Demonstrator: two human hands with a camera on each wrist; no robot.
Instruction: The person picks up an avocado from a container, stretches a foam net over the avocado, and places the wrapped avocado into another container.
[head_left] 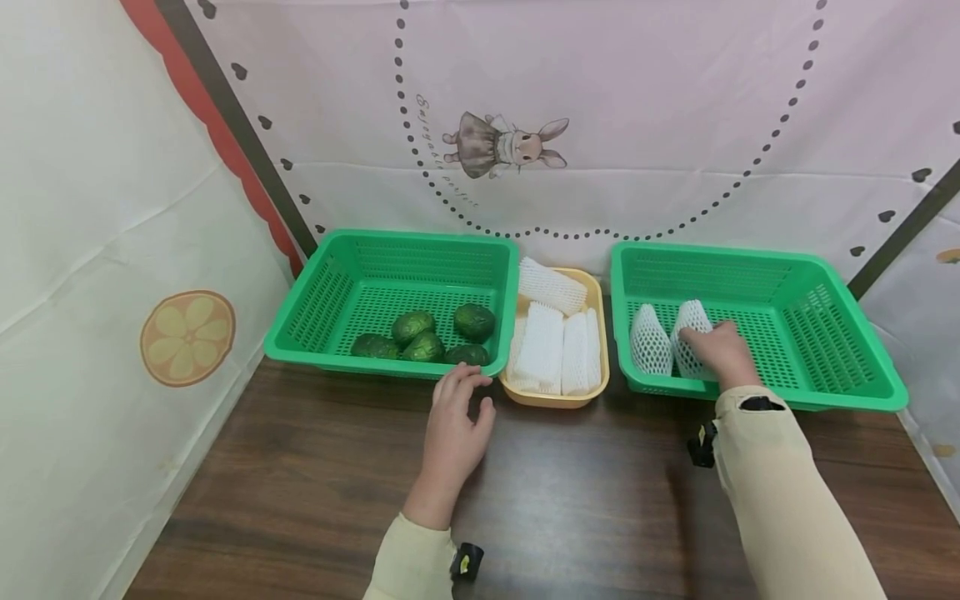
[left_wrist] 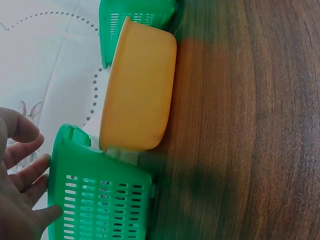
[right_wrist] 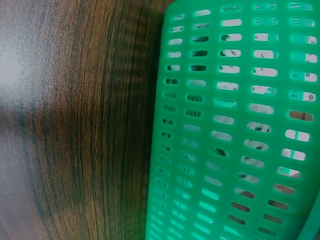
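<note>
My right hand (head_left: 723, 354) reaches into the right green basket (head_left: 840, 392) and holds a fruit in a white foam net (head_left: 688, 358), its thumb side against the net. A second netted fruit (head_left: 651, 346) stands left of it. In the left green basket (head_left: 300, 350) several dark green avocados (head_left: 423, 347) lie toward the front right. My left hand (head_left: 456, 425) is at that basket's front rim, fingers spread and slightly bent, holding nothing. The left wrist view shows its fingertips at the green rim (left_wrist: 57, 165). The right wrist view has only the right basket's slotted wall (right_wrist: 230, 120); the hand is hidden.
Between the baskets stands a yellow tub (head_left: 551, 402) with several white foam nets (head_left: 542, 346). All three containers stand at the back of the brown wooden table (head_left: 585, 500), close to a printed cloth backdrop (head_left: 637, 108). Another cloth (head_left: 90, 292) hangs on the left.
</note>
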